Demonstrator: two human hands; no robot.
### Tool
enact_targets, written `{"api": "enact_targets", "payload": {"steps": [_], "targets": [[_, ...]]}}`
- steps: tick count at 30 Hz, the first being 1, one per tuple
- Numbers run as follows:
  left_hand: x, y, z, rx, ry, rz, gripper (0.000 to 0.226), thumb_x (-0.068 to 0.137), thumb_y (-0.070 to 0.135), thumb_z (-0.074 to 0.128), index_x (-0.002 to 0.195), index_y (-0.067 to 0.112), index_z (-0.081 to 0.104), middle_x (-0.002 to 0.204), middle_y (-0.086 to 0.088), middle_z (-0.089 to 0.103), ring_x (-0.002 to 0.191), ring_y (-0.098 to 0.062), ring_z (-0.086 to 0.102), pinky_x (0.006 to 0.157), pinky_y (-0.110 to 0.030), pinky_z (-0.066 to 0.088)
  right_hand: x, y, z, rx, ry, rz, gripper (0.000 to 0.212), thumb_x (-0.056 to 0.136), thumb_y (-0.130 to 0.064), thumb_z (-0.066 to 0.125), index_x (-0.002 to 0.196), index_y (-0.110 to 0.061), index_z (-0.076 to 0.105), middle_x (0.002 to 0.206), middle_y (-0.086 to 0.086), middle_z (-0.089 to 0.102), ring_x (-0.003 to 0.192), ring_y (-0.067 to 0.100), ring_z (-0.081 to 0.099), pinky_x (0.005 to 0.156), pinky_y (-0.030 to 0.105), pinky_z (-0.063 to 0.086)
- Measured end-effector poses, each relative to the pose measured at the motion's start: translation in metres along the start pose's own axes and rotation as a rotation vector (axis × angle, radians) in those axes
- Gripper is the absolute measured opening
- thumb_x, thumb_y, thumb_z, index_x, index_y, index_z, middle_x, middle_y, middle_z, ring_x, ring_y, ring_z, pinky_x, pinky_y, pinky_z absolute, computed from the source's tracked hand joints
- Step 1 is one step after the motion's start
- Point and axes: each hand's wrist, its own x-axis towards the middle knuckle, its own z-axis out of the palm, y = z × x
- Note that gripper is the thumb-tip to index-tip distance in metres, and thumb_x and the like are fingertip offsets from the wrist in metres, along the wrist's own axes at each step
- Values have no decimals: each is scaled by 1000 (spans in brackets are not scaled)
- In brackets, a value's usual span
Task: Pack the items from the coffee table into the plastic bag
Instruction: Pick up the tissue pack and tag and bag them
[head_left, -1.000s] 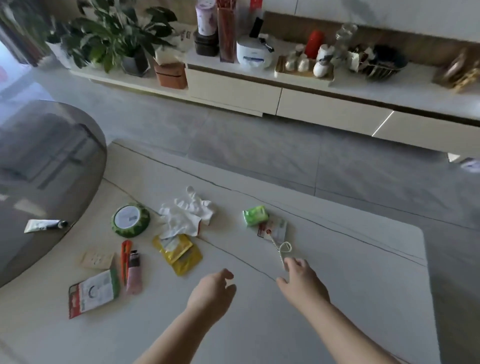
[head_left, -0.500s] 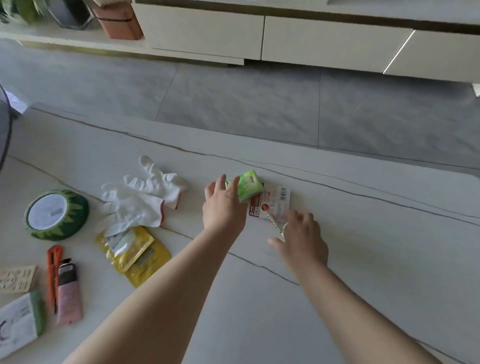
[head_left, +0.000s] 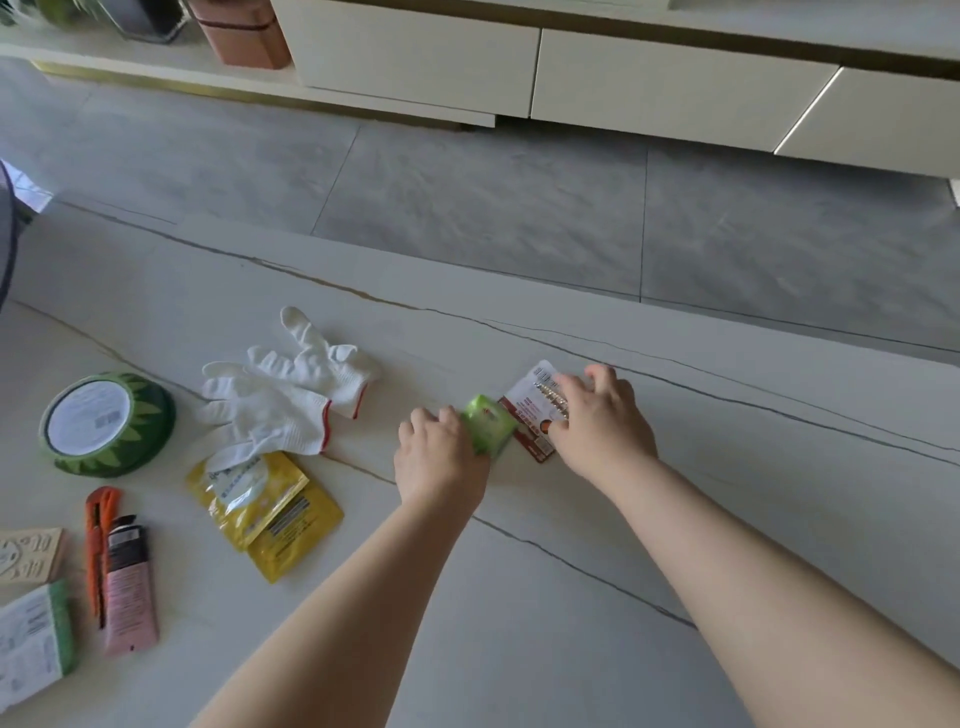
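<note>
- Near the coffee table's (head_left: 519, 597) far edge, left hand (head_left: 440, 457) grips green packet (head_left: 488, 425).
- Right hand (head_left: 597, 421), fingers curled, pinches chain (head_left: 551, 399) on card (head_left: 531, 410) beside it.

**Body check: two bare arms, nothing worn**

Head view shows two forearms and two hands, nothing else of the person.

- Left hand (head_left: 441, 457): bare. No glove, no ring, no watch or band at the wrist.
- Right hand (head_left: 602, 421): same, bare, no ring or strap that I can make out.
- Forearms: uncovered all the way down to the bottom edge of the view. No sleeve or cuff shows on either side.
- No markings or bandages visible on the backs of the hands or along the arms.
- Fingernails: too small and blurred to tell.
</note>
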Motion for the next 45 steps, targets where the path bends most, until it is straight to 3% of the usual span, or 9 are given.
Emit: {"api": "enact_targets", "payload": {"steps": [3, 9, 16, 20, 27, 30, 37, 41, 45], "targets": [[-16, -17, 8, -81, -2, -57, 50, 86, 45, 60, 121, 12, 44, 122, -10, 43, 118, -29, 42, 92, -36, 41, 4, -11, 12, -92, -97, -61, 61, 90, -31, 52, 144, -30, 25, 153, 2, 14, 132, 29, 27, 93, 38, 42], [-28, -38, 17, -195, 59, -138, 49, 83, 42, 65, 117, 12, 46, 121, -7, 47, 116, -28, 43, 91, -34, 38, -6, -24, 27, -73, -63, -86, 65, 86, -40, 62, 143, -29, 30, 142, -1, 38, 125, 26, 35, 89, 36, 44], [-30, -46, 5, -1006, 19, -242, 36, 80, 12, 72, 102, 14, 44, 92, -2, 56, 79, -16, 54, 61, -24, 43, -25, -38, 46, 280, -143, -7, 59, 82, -19, 67, 135, -20, 41, 113, 0, 60, 119, 25, 41, 87, 29, 41], [-47, -57, 1, -1323, -32, -377, 48, 79, -4, 69, 115, 15, 44, 96, -7, 58, 82, -20, 58, 61, -23, 48, -45, -42, 43, 502, -222, 51, 45, 78, -14, 68, 122, -16, 59, 106, 1, 64, 109, 22, 58, 91, 27, 43], [-131, -98, -32, -1357, -94, -544, 28, 83, -5, 63, 107, 7, 55, 95, -12, 62, 79, -22, 62, 68, -32, 54, -115, -66, 1, 547, -327, -18, 18, 77, -20, 74, 85, -20, 58, 83, -2, 57, 78, 16, 52, 70, 22, 42], [-179, -124, -48, -1352, -46, -623, 27, 82, -3, 64, 105, 7, 54, 100, -14, 61, 84, -26, 62, 66, -31, 54, -160, -83, -26, 558, -464, -67, 15, 79, -21, 73, 75, -21, 59, 69, -6, 55, 73, 16, 53, 74, 27, 44], [-325, -178, -111, -1482, 135, -766, 19, 83, -7, 60, 99, 4, 59, 84, -12, 63, 68, -21, 62, 54, -26, 52, -260, -144, -75, 509, -533, -223, 19, 83, -28, 70, 74, -13, 61, 62, -4, 52, 66, 19, 51, 75, 43, 52], [-412, -207, -130, -1538, 253, -838, 13, 74, -1, 67, 85, 6, 64, 80, -15, 65, 66, -26, 63, 60, -28, 53, -328, -186, -93, 496, -625, -311, 30, 90, -27, 61, 84, 2, 60, 70, 7, 50, 63, 20, 49, 60, 33, 49], [-493, -237, -146, -1690, 407, -914, 13, 81, -6, 63, 86, 6, 63, 76, -14, 64, 61, -24, 60, 60, -27, 47, -399, -232, -100, 559, -841, -325, 17, 90, -17, 61, 73, -12, 58, 69, 3, 51, 63, 15, 49, 57, 26, 46]]}}
